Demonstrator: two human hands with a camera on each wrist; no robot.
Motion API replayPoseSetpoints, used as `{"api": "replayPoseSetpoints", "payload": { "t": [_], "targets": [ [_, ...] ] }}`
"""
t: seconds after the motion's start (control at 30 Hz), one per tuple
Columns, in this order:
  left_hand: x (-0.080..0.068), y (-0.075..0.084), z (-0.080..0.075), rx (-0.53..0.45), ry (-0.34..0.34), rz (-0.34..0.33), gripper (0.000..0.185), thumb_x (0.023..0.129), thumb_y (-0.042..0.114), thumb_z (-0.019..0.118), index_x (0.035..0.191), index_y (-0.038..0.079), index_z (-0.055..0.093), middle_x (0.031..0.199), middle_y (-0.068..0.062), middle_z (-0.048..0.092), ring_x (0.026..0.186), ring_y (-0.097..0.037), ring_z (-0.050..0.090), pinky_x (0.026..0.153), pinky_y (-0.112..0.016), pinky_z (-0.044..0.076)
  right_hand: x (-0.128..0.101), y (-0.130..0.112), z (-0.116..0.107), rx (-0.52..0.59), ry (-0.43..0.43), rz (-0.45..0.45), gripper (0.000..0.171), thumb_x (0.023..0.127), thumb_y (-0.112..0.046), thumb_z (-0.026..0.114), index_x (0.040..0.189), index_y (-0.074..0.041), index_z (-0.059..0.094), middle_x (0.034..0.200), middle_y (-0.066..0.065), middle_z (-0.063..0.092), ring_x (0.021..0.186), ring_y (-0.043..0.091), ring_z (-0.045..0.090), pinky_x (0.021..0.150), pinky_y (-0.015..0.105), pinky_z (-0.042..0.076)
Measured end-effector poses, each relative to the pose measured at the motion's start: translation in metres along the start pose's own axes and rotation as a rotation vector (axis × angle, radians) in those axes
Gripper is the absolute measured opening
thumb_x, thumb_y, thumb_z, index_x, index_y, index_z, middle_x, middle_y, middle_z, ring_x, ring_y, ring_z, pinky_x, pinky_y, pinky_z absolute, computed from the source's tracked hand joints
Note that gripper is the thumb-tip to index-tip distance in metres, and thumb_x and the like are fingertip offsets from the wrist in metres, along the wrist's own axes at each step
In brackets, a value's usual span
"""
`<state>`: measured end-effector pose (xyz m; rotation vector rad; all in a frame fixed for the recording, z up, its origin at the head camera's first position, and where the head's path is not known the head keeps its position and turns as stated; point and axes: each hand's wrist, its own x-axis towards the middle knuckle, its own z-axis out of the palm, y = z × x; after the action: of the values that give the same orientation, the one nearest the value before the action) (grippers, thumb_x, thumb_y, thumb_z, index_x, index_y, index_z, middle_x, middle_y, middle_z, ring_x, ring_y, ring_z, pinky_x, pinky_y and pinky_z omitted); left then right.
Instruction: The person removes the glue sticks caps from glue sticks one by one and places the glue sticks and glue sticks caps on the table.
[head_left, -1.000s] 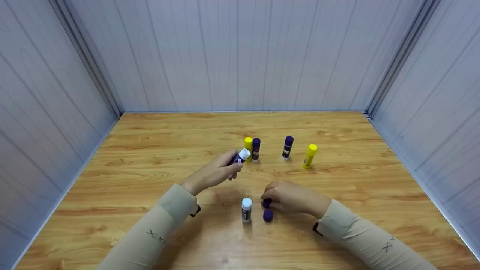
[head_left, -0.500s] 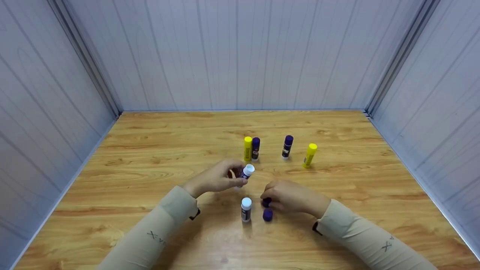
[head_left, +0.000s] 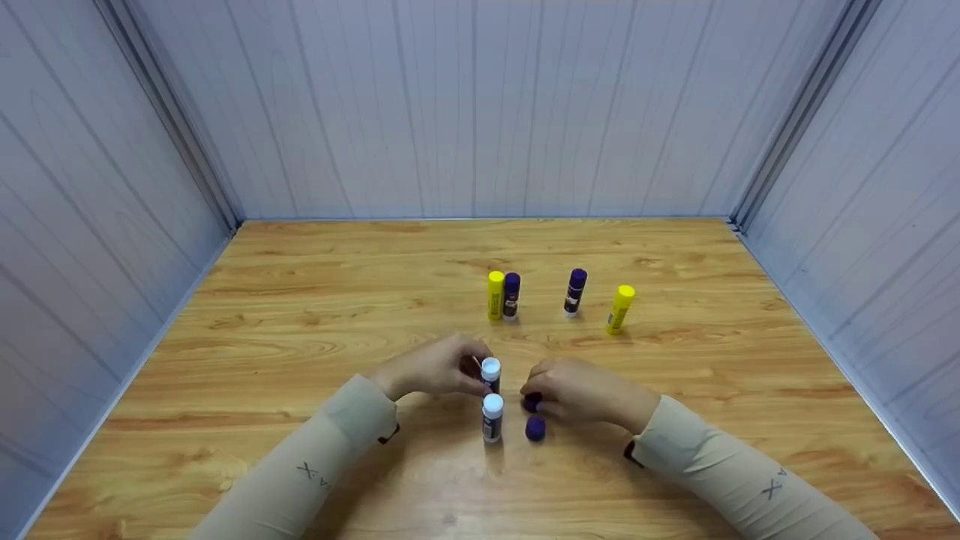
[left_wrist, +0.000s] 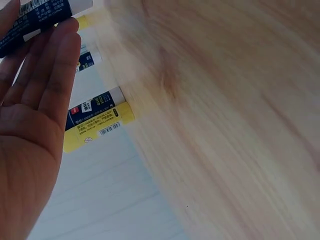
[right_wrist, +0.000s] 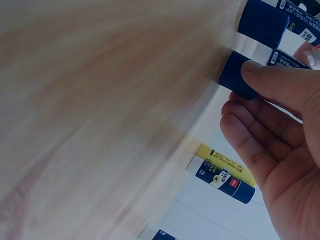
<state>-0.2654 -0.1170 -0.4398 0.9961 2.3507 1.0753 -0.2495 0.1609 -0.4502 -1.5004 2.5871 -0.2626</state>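
Observation:
My left hand (head_left: 439,367) grips an uncapped glue stick (head_left: 490,369) with a dark label and white top, held upright just behind a second uncapped glue stick (head_left: 492,420) that stands on the table. In the left wrist view the held glue stick's printed label (left_wrist: 40,22) shows between thumb and fingers. My right hand (head_left: 589,394) pinches a dark purple cap (right_wrist: 237,75) between thumb and fingers, low at the tabletop. Another purple cap (head_left: 535,429) sits on the table just in front of it, to the right of the standing glue stick.
Farther back on the wooden table (head_left: 337,300), a yellow glue stick (head_left: 496,296) and a purple-capped one (head_left: 511,298) stand side by side. To their right stand another purple-capped glue stick (head_left: 575,292) and a yellow one (head_left: 620,310). Pale panel walls (head_left: 480,112) enclose the back and sides.
My left hand has brought its glue stick down and toward me, from beside the back pair to behind the standing uncapped one, turning it upright. The right hand stays on its cap.

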Motion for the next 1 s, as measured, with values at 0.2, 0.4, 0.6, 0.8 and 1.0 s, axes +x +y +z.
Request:
{"api": "replayPoseSetpoints", "payload": {
  "t": [0.2, 0.4, 0.6, 0.8, 1.0],
  "targets": [
    [0.0006, -0.0012, 0.0025, 0.003, -0.037, -0.008, 0.015, 0.096, 0.004, 0.080, 0.111, 0.005, 0.079, 0.107, -0.004, 0.078, 0.098, -0.007, 0.071, 0.092, -0.027, 0.060, 0.0003, 0.0002, -0.0008, 0.016, -0.006, 0.026, 0.024, 0.100, -0.011, 0.078, 0.123, -0.006, 0.079, 0.114, 0.008, 0.079, 0.104, 0.022, 0.075, 0.093, 0.036, 0.063],
    [0.0011, -0.0029, 0.0034, 0.011, -0.038, -0.005, 0.014, 0.095, 0.003, 0.080, 0.109, 0.004, 0.079, 0.105, -0.005, 0.079, 0.093, -0.005, 0.070, 0.089, -0.023, 0.059, 0.0005, -0.0002, -0.0013, 0.032, -0.008, 0.042, 0.025, 0.099, -0.011, 0.079, 0.124, -0.007, 0.079, 0.115, 0.008, 0.080, 0.105, 0.022, 0.076, 0.094, 0.037, 0.063],
    [0.0016, -0.0025, 0.0032, 0.017, -0.044, -0.003, 0.013, 0.095, 0.002, 0.079, 0.108, 0.004, 0.080, 0.104, -0.005, 0.080, 0.093, -0.006, 0.071, 0.088, -0.023, 0.060, 0.0010, 0.0007, 0.0004, 0.029, -0.009, 0.039, 0.026, 0.099, -0.010, 0.079, 0.125, -0.008, 0.078, 0.119, 0.008, 0.080, 0.110, 0.023, 0.076, 0.098, 0.039, 0.062],
    [0.0013, -0.0018, 0.0032, 0.022, -0.045, -0.021, 0.014, 0.096, 0.002, 0.079, 0.110, 0.005, 0.079, 0.107, -0.005, 0.080, 0.098, -0.012, 0.073, 0.090, -0.026, 0.061, 0.0003, 0.0031, 0.0038, 0.016, 0.033, -0.003, 0.024, 0.099, -0.011, 0.078, 0.123, -0.007, 0.077, 0.116, 0.009, 0.081, 0.106, 0.023, 0.077, 0.095, 0.039, 0.063],
    [0.0018, -0.0017, 0.0031, 0.023, -0.050, -0.028, 0.015, 0.096, 0.002, 0.079, 0.111, 0.004, 0.079, 0.108, -0.006, 0.080, 0.101, -0.016, 0.074, 0.091, -0.027, 0.061, -0.0009, 0.0034, 0.0032, 0.017, 0.031, 0.004, 0.029, 0.100, -0.012, 0.077, 0.128, -0.005, 0.075, 0.122, 0.011, 0.080, 0.111, 0.026, 0.076, 0.099, 0.041, 0.062]
  ]
}}
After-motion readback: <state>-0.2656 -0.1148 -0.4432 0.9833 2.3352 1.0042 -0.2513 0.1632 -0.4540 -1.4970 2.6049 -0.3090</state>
